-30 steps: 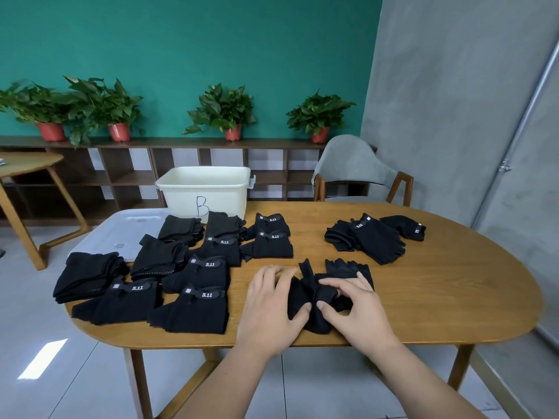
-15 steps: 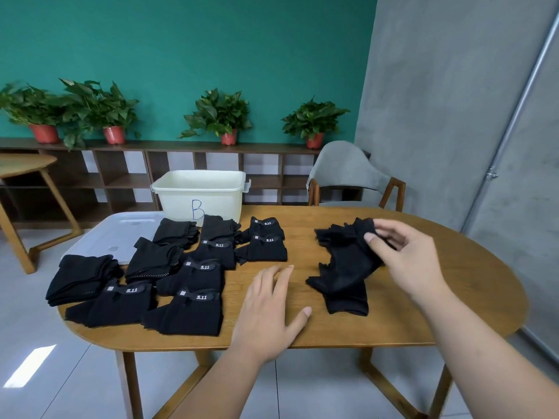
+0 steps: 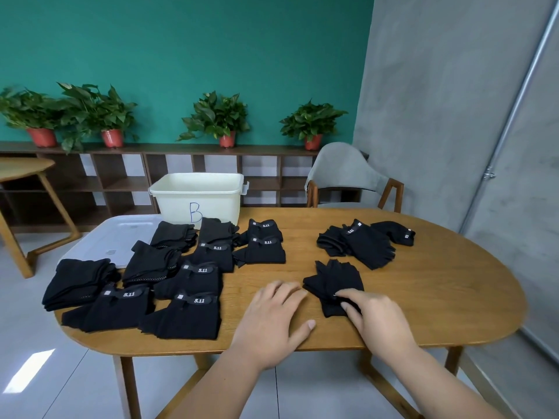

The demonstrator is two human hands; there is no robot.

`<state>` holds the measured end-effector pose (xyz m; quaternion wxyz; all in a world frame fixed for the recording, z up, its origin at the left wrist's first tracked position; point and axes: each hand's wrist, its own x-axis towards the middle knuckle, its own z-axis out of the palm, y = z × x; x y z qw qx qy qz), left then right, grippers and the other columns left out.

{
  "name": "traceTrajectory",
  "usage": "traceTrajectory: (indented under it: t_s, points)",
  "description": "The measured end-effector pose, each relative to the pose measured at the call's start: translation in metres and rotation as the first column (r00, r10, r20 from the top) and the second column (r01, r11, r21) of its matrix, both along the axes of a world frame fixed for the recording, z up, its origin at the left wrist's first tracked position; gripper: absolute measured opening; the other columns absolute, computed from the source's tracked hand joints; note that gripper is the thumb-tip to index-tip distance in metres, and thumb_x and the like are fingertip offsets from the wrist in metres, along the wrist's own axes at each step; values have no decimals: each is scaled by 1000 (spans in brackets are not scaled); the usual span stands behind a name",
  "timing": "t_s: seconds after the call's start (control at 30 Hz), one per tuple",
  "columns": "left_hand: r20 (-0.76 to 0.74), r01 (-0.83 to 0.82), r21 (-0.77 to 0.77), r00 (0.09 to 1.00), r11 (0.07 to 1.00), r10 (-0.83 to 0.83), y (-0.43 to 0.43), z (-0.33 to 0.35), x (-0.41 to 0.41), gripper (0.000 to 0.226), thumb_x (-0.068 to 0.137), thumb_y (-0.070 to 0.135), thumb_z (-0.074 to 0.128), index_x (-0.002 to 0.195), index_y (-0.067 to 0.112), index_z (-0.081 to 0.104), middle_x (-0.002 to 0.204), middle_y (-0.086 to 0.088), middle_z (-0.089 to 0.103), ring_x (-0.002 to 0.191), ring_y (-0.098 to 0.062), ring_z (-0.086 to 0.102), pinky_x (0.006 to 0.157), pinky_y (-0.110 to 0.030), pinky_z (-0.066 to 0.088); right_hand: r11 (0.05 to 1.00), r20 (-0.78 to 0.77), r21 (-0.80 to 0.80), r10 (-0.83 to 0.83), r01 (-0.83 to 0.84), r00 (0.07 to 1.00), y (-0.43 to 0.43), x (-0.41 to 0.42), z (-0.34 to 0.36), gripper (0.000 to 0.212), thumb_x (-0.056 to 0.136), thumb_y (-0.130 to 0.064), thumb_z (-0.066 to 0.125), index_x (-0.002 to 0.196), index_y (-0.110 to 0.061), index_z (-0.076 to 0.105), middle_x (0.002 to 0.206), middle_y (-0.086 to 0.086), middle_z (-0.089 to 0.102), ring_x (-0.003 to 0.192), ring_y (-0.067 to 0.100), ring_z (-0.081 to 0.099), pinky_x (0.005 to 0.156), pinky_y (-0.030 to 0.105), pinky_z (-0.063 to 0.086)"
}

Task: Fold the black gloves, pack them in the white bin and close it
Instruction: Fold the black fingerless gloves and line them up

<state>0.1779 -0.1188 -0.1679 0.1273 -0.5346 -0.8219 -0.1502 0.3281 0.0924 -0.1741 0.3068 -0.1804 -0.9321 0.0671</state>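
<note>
A black glove (image 3: 332,279) lies flat on the wooden table (image 3: 438,297) in front of me, fingers pointing away. My right hand (image 3: 375,319) pinches its near cuff end. Just left of the glove, my left hand (image 3: 272,316) rests flat on the bare wood and holds nothing. Several folded black gloves (image 3: 187,279) with 5.11 labels cover the table's left half. A small heap of unfolded gloves (image 3: 363,243) sits at the back right. The white bin (image 3: 196,196), marked B, stands open at the back. Its lid (image 3: 118,237) lies flat to its left.
A grey chair (image 3: 344,173) stands behind the table on the right. Low shelves with potted plants (image 3: 216,116) line the green wall. A second wooden table (image 3: 24,167) is at the far left. The grey wall is close on the right.
My right hand has brought the glove down from the air near the back-right heap and laid it on the table in front of me. My left hand has stayed flat on the wood.
</note>
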Motion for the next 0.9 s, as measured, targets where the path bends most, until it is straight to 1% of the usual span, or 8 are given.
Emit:
traceTrajectory:
  t_s: [0.1,0.2,0.27,0.37,0.53,0.7,0.8,0.9]
  points:
    - [-18,73,-67,997,995,-75,-1,0,0,65,106,71,23,162,39,32,168,21,25,154,-11,16,125,-39,23,996,-56,-91,-15,10,998,-4,-2,3,26,97,-31,73,122,-38,74,91,-16,77,75,6,71,65,28,58]
    - [-5,182,-167,983,969,-186,1,0,-1,66,106,72,22,165,41,24,172,23,16,156,-11,12,127,-39,17,971,-176,-238,-56,13,983,-7,-7,11,27,99,-30,70,126,-32,74,104,-18,78,89,6,74,79,28,60]
    - [19,206,-204,978,957,-207,1,-1,-2,67,106,73,21,166,42,22,172,24,16,157,-11,12,127,-39,16,952,-274,-299,-150,65,950,-9,-9,20,27,100,-29,69,126,-28,73,101,-15,78,81,6,73,74,25,58]
    - [31,206,-213,978,955,-204,2,-2,-4,68,106,74,20,166,43,22,172,24,18,157,-12,14,126,-39,17,976,-335,-123,-209,177,919,-15,-8,26,25,97,-27,72,123,-28,75,74,-12,70,54,5,60,52,20,43]
    - [43,211,-221,977,952,-207,2,-1,-4,68,105,75,19,165,43,22,172,23,18,156,-13,15,126,-39,17,957,-139,278,-38,76,990,-18,-11,-7,37,74,-15,94,107,-26,80,80,-8,75,69,14,72,63,32,56]
    - [54,209,-222,978,952,-202,2,-2,-4,69,104,76,19,165,44,23,171,24,18,156,-13,15,125,-40,18,913,-56,407,-8,30,998,-19,-10,-9,49,58,-9,99,102,-21,80,86,-6,77,73,17,73,64,33,54]
    - [60,209,-222,978,952,-201,2,-2,-5,70,103,78,19,165,45,25,171,24,20,156,-13,16,124,-41,19,892,-70,451,10,23,997,-18,-9,-6,52,61,-5,96,109,-16,79,101,-1,80,82,19,76,68,36,55]
    - [66,209,-224,978,952,-199,2,-2,-4,71,103,79,19,164,44,26,171,23,21,156,-13,15,124,-41,19,881,-11,474,11,-4,1000,-18,-10,-9,40,70,-8,89,107,-19,79,100,-4,80,78,19,73,67,35,51]
